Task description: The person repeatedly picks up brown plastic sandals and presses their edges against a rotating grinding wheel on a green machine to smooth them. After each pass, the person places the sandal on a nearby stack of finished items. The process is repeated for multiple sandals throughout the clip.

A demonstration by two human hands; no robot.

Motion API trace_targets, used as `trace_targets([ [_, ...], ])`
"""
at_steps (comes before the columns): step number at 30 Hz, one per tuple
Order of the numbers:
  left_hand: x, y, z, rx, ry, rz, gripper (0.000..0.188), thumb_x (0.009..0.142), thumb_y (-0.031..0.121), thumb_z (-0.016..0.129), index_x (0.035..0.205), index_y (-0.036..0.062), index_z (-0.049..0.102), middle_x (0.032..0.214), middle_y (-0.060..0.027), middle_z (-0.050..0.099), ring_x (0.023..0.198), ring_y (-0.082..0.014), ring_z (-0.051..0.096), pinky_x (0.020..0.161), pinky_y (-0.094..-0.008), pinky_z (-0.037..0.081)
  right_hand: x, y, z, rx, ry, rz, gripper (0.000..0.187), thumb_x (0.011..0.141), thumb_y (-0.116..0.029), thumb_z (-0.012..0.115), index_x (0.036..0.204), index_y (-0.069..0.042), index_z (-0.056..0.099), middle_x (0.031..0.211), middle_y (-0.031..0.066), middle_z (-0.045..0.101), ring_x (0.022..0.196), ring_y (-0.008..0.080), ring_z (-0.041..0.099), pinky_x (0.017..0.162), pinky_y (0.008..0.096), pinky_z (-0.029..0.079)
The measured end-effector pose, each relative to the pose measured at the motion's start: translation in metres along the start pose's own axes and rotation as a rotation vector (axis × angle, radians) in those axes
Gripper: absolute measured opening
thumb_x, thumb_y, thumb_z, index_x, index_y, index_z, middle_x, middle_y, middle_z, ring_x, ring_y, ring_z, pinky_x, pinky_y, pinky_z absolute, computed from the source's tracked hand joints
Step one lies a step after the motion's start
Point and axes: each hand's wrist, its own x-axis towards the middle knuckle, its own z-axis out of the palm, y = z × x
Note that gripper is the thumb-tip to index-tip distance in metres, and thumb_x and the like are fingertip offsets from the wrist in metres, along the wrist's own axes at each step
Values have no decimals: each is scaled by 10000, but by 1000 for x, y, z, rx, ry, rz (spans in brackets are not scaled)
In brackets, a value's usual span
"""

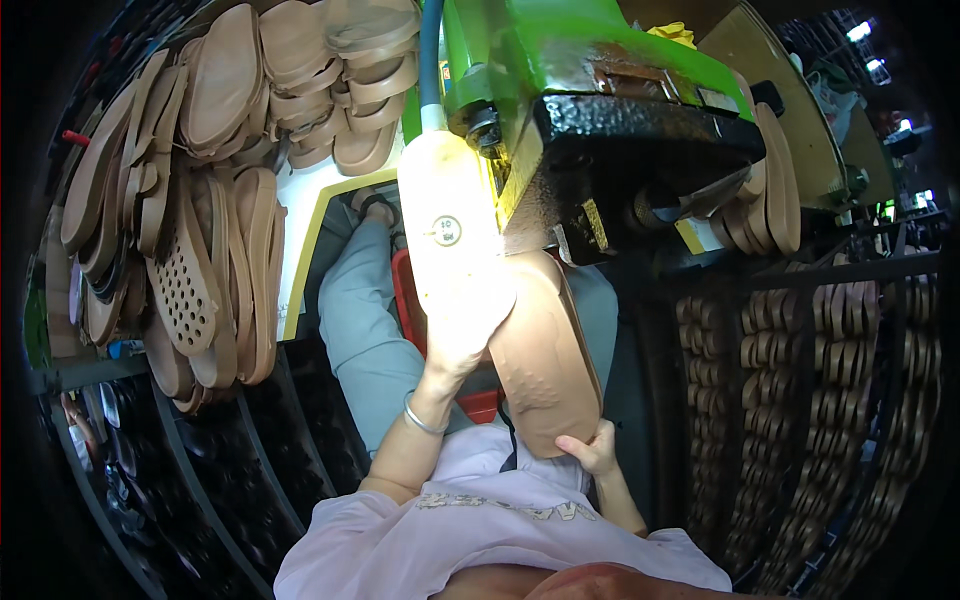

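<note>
A tan shoe sole [546,365] with a patch of small bumps slants across my lap, below the machine. My right hand [594,449] grips its near end, the thumb lying on the upper face. At the sole's upper left edge is my left hand [465,325], closed against it. Glare and the bright lamp [447,190] wash out most of the left fingers. The sole's far end lies close under the machine's front, partly hidden by my left hand.
A green and black machine [640,130] stands ahead. Tan sandals [222,80] and a perforated sole [187,305] are piled at left on a white, yellow-edged table [300,240]. More soles [775,180] stand behind the machine. Racks of tan footwear [770,400] line the right.
</note>
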Motion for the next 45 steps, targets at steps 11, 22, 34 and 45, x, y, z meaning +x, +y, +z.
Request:
trace_targets([
  [11, -4, -8, -6, -22, -45, 3, 251, 809, 31, 655, 1027, -89, 627, 882, -65, 648, 781, -94, 584, 725, -221, 476, 22, -23, -45, 73, 419, -329, 404, 726, -150, 686, 1033, 62, 531, 975, 122, 610, 895, 158, 571, 838, 278, 449],
  [22, 4, 8, -1, 110, -219, -59, 303, 826, 43, 648, 1112, -53, 619, 1056, -88, 638, 949, -121, 583, 860, -264, 464, 106, -91, -94, 236, 437, -515, 364, 841, -87, 613, 1161, 21, 477, 1105, 116, 563, 1041, 197, 549, 937, 325, 433],
  [34, -3, 15, -24, 54, -235, -28, 302, 839, 68, 664, 1118, -23, 597, 1016, -68, 619, 931, -152, 590, 862, -273, 460, 166, -129, -75, 318, 317, -449, 331, 827, -46, 618, 1132, -10, 496, 1056, 94, 582, 986, 173, 567, 893, 297, 452],
  [45, -19, 42, -63, 27, -6, -83, 379, 812, 72, 644, 1147, -68, 537, 1031, -98, 633, 950, -144, 600, 852, -267, 467, 171, -126, -29, 323, 183, -369, 321, 817, -31, 617, 1118, -35, 505, 1055, 85, 589, 974, 167, 574, 882, 302, 457],
])
